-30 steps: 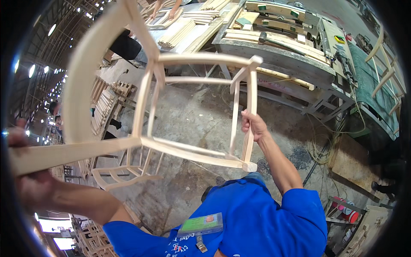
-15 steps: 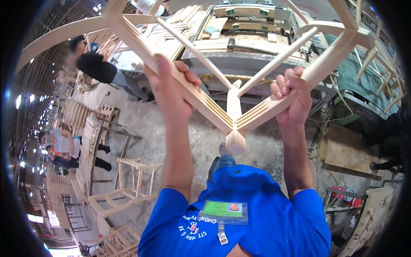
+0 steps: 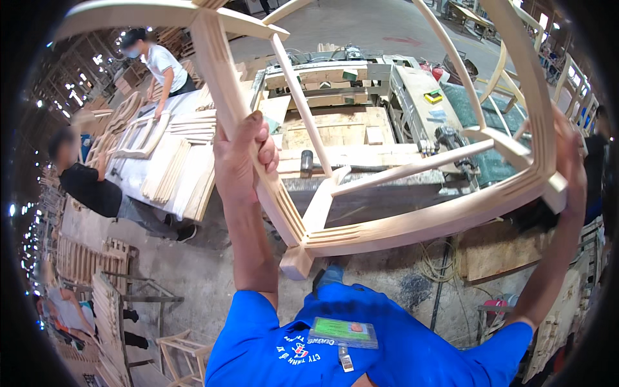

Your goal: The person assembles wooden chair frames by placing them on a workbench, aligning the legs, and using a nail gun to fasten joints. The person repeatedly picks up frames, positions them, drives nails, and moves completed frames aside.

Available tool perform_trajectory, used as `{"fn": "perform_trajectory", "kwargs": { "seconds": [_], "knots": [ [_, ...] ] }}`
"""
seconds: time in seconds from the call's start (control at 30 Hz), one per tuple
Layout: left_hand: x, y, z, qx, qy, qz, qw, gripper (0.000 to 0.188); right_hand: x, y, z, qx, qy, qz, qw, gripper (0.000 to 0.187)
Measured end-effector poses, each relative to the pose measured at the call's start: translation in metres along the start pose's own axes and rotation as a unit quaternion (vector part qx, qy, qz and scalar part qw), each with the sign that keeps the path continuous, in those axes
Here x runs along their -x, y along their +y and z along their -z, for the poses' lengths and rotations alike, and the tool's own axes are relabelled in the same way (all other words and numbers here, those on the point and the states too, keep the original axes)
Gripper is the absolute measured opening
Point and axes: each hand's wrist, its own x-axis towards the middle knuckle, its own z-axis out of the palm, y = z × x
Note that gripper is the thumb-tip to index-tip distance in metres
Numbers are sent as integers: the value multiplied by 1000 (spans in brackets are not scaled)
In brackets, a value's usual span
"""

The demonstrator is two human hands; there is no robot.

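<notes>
A pale wooden chair frame [image 3: 412, 226] is held up before me, tilted, with a finger-jointed corner and square leg end pointing toward me. My left hand [image 3: 245, 151] is closed around its left rail, thumb on top. At the far right, my right hand [image 3: 570, 161] grips the outer side of the curved joint; the frame hides part of its fingers. Thin round rods run between the frame's members. Behind the frame, a black-headed hammer [image 3: 307, 161] lies on the workbench [image 3: 374, 184].
Left, a table [image 3: 193, 113] bears wooden parts, with a white-shirted person [image 3: 164, 68] and a black-shirted person [image 3: 90, 177] beside it. A black power tool [image 3: 448, 145] rests on the right of the bench. A hose [image 3: 438, 264] lies coiled on the floor; a wooden chair [image 3: 177, 358] stands lower left.
The chair frame has turned, its near corner shifting left. My right hand has moved outward along it to the far right joint. My left hand still grips the left rail.
</notes>
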Motion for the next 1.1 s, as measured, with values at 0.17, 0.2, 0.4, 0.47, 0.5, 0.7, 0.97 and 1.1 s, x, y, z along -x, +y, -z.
{"fn": "perform_trajectory", "kwargs": {
  "seconds": [0.17,0.2,0.4,0.47,0.5,0.7,0.97,1.1],
  "knots": [
    [-130,-25,28,-47,-46,7,998,27,-150,40,-80,111,-39,-127,985,62],
    [-154,-37,28,-43,-49,7,998,29,-169,58,-91,123,-21,-116,985,60],
    [-269,-104,54,-112,-63,20,992,39,-265,169,-151,126,38,-71,989,46],
    [-295,-134,64,-148,-45,29,988,31,-287,214,-164,130,43,-66,988,39],
    [-307,-148,66,-166,-37,33,985,28,-296,235,-171,140,55,-62,987,35],
    [-371,-227,95,-235,-4,87,968,41,-345,342,-197,183,42,-42,981,38],
    [-444,-299,97,-305,32,209,928,53,-395,428,-198,175,31,-113,977,42],
    [-462,-319,78,-296,-18,241,924,56,-401,447,-182,110,8,-239,965,38]
  ]
}}
